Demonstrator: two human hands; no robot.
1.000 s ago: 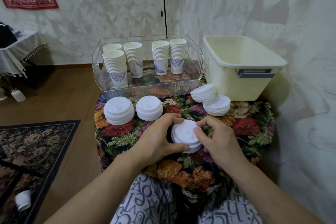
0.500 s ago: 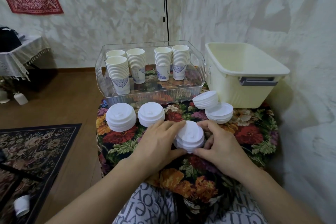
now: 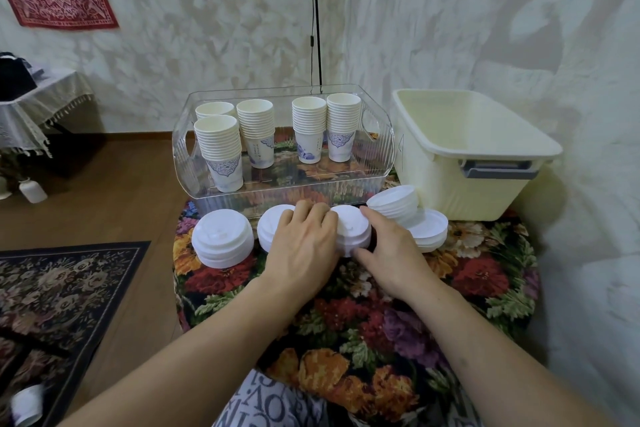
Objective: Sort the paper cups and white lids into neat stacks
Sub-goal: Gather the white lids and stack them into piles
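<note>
Both hands hold a short stack of white lids on the floral table, just in front of the clear tray. My left hand curls round its left side and my right hand grips its right side. Two more lid stacks lie to the left, one in full view and one partly under my left hand. To the right, a tilted lid stack leans on a flat one. Several stacks of paper cups stand inside the clear tray.
A cream plastic bin stands at the back right of the floral table. A black cord hangs down the wall behind the tray. Wooden floor and a dark rug lie to the left.
Both hands have slid the held lid stack away from me, from mid-table up to the row of stacks in front of the clear tray.
</note>
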